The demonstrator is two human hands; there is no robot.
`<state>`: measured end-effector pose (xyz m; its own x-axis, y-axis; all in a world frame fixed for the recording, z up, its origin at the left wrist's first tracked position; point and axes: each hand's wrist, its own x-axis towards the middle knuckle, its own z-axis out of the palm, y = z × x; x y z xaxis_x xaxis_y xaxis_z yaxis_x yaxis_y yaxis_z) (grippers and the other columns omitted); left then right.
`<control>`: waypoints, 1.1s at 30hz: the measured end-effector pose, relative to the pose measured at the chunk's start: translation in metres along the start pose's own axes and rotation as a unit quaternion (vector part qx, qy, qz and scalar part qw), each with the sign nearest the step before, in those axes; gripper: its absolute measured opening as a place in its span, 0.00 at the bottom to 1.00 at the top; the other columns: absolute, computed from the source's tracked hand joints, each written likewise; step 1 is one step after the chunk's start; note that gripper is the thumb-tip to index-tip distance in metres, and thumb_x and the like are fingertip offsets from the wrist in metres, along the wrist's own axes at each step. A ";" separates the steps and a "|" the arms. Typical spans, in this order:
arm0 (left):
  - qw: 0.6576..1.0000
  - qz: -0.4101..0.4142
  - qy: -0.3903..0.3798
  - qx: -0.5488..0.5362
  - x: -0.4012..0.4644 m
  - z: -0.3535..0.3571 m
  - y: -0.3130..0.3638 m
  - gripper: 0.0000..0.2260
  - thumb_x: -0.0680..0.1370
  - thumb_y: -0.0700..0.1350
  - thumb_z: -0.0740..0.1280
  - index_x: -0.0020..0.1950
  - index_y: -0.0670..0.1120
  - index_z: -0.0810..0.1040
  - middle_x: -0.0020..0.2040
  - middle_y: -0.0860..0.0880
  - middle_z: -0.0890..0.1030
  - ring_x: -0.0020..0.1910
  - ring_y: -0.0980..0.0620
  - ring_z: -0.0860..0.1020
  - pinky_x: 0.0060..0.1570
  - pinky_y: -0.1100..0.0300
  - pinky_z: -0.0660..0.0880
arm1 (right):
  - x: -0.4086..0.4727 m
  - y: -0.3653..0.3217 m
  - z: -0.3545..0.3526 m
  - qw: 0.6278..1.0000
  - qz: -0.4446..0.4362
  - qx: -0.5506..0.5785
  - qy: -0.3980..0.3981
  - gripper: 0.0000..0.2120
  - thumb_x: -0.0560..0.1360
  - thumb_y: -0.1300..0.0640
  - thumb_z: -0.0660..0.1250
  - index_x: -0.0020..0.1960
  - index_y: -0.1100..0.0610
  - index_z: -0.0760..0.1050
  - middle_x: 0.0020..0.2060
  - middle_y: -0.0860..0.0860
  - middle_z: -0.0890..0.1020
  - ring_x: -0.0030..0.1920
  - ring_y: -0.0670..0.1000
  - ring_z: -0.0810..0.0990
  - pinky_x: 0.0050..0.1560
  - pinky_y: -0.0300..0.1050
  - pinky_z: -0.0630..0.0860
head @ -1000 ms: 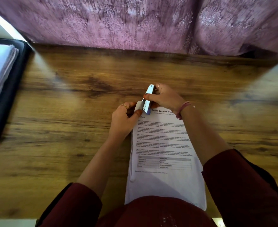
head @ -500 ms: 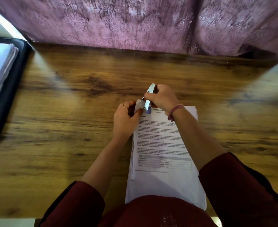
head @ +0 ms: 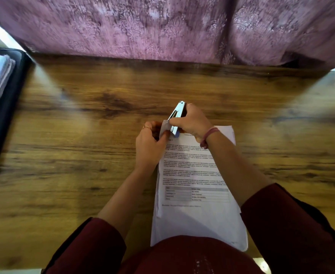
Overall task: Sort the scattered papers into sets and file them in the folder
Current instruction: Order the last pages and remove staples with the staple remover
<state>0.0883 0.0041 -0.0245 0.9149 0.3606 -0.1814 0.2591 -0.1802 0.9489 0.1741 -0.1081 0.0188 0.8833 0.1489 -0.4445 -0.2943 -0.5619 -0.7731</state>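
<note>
Wood-grain tabletop (head: 68,155) carries the work, with a mauve patterned curtain (head: 162,26) hanging along its far edge. Nearest the body, a stack of printed papers (head: 194,194) lies with its long axis running from 6 to 12 o'clock, text facing up. At the stack's far-left corner, the left hand (head: 149,145) pinches the raised corner between thumb and curled fingers. Immediately at 1 o'clock from that pinch, the right hand (head: 194,123) is wrapped around a small stapler (head: 176,119), whose long axis slants from 7 to 1 o'clock with the mouth end down at the pinched corner. The mouth appears to sit on the paper edge; whether it is squeezed closed cannot be determined. Judgement: stapling this set is in progress. At 10 o'clock, well apart, the open black folder (head: 10,107) holds filed sheets.
</note>
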 end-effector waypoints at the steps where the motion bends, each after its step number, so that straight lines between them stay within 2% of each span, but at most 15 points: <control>1: 1.000 0.001 0.000 0.003 0.000 0.000 0.000 0.09 0.76 0.49 0.71 0.45 0.59 0.72 0.43 0.57 0.81 0.41 0.65 0.80 0.36 0.69 0.78 | 0.000 0.000 0.002 1.000 0.003 0.007 0.006 0.20 0.68 0.59 0.74 0.56 0.58 0.70 0.47 0.53 0.79 0.45 0.50 0.80 0.42 0.42 0.80; 3: 1.000 0.005 0.000 0.012 0.000 0.001 -0.001 0.09 0.76 0.49 0.71 0.45 0.59 0.71 0.42 0.57 0.81 0.41 0.64 0.80 0.36 0.68 0.78 | -0.001 0.000 0.005 1.000 0.011 0.011 0.021 0.21 0.67 0.58 0.75 0.55 0.59 0.70 0.48 0.54 0.79 0.46 0.51 0.80 0.43 0.44 0.80; 6: 1.000 0.014 0.004 0.019 -0.001 0.002 -0.004 0.08 0.76 0.49 0.70 0.46 0.59 0.72 0.43 0.56 0.81 0.41 0.62 0.80 0.38 0.65 0.79 | -0.001 -0.001 0.014 0.998 0.020 0.024 0.047 0.21 0.65 0.60 0.75 0.55 0.60 0.71 0.48 0.56 0.79 0.43 0.51 0.79 0.27 0.36 0.74; 7: 1.000 0.016 0.005 0.020 -0.001 0.003 -0.005 0.07 0.76 0.49 0.70 0.47 0.58 0.72 0.44 0.56 0.81 0.42 0.61 0.80 0.39 0.63 0.80 | -0.001 -0.001 0.016 0.998 0.021 0.023 0.057 0.21 0.65 0.60 0.74 0.54 0.60 0.71 0.48 0.56 0.79 0.43 0.52 0.78 0.26 0.36 0.71; 11: 1.000 0.014 0.013 0.019 -0.001 0.005 -0.007 0.08 0.76 0.48 0.70 0.52 0.53 0.73 0.46 0.54 0.81 0.45 0.56 0.81 0.45 0.53 0.81 | 0.000 0.000 0.024 0.995 0.026 0.005 0.094 0.20 0.64 0.59 0.74 0.53 0.60 0.71 0.46 0.55 0.79 0.47 0.54 0.79 0.38 0.45 0.76; 15: 1.000 0.011 0.019 0.013 -0.003 0.005 -0.006 0.09 0.76 0.47 0.71 0.50 0.57 0.72 0.46 0.55 0.80 0.44 0.58 0.80 0.46 0.54 0.81 | -0.001 0.000 0.027 0.994 0.022 0.009 0.103 0.18 0.65 0.60 0.74 0.50 0.58 0.69 0.42 0.50 0.75 0.44 0.51 0.77 0.32 0.39 0.71; 21: 1.000 0.010 0.024 0.011 -0.002 0.005 -0.007 0.09 0.76 0.46 0.71 0.52 0.53 0.73 0.47 0.55 0.81 0.46 0.57 0.80 0.47 0.53 0.81 | -0.004 -0.001 0.028 0.994 0.015 0.001 0.105 0.21 0.67 0.59 0.73 0.56 0.62 0.71 0.49 0.55 0.78 0.50 0.54 0.79 0.36 0.41 0.74; 23: 0.999 0.013 0.026 0.013 -0.001 0.005 -0.008 0.09 0.76 0.46 0.71 0.52 0.53 0.73 0.46 0.55 0.80 0.45 0.58 0.80 0.46 0.55 0.81 | -0.004 0.000 0.026 0.995 0.007 -0.005 0.096 0.20 0.67 0.58 0.73 0.56 0.61 0.72 0.51 0.55 0.79 0.49 0.53 0.79 0.33 0.38 0.71; 25: 1.000 0.013 0.027 0.007 -0.001 0.004 -0.007 0.08 0.76 0.47 0.71 0.49 0.55 0.73 0.45 0.56 0.80 0.43 0.60 0.80 0.42 0.61 0.80 | -0.005 -0.001 0.021 0.997 -0.003 -0.016 0.076 0.21 0.68 0.56 0.74 0.58 0.60 0.73 0.52 0.55 0.80 0.49 0.53 0.80 0.34 0.38 0.74; 27: 1.000 0.009 0.028 -0.008 -0.001 0.003 -0.004 0.07 0.76 0.50 0.71 0.46 0.57 0.72 0.42 0.57 0.81 0.41 0.63 0.80 0.36 0.69 0.77 | -0.005 -0.002 0.015 0.999 -0.007 -0.015 0.051 0.22 0.69 0.55 0.74 0.61 0.61 0.74 0.54 0.55 0.81 0.51 0.53 0.81 0.45 0.46 0.81; 28: 0.999 0.006 0.029 -0.016 0.000 0.002 -0.003 0.07 0.76 0.51 0.71 0.44 0.58 0.72 0.41 0.57 0.81 0.40 0.64 0.80 0.35 0.71 0.76 | -0.005 -0.003 0.011 0.999 -0.008 -0.013 0.039 0.22 0.70 0.55 0.73 0.61 0.61 0.74 0.54 0.55 0.81 0.52 0.54 0.81 0.50 0.50 0.81; 30: 1.000 0.002 0.024 -0.018 0.001 0.000 -0.001 0.07 0.77 0.52 0.70 0.43 0.58 0.73 0.40 0.56 0.81 0.39 0.65 0.80 0.34 0.72 0.75 | -0.004 -0.004 0.005 1.000 -0.002 0.000 0.020 0.18 0.72 0.57 0.71 0.60 0.61 0.76 0.53 0.55 0.82 0.52 0.53 0.82 0.54 0.50 0.80; 33: 1.000 -0.003 0.009 -0.004 0.001 -0.002 -0.003 0.06 0.76 0.50 0.71 0.42 0.58 0.75 0.41 0.56 0.82 0.39 0.64 0.80 0.36 0.69 0.78 | -0.002 -0.005 -0.001 0.999 0.016 0.051 -0.011 0.12 0.73 0.59 0.70 0.56 0.57 0.76 0.49 0.53 0.83 0.50 0.52 0.83 0.53 0.49 0.81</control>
<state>0.0883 0.0071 -0.0266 0.9080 0.3776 -0.1816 0.2611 -0.1710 0.9500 0.1742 -0.1067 0.0244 0.8651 0.1516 -0.4782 -0.3581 -0.4811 -0.8002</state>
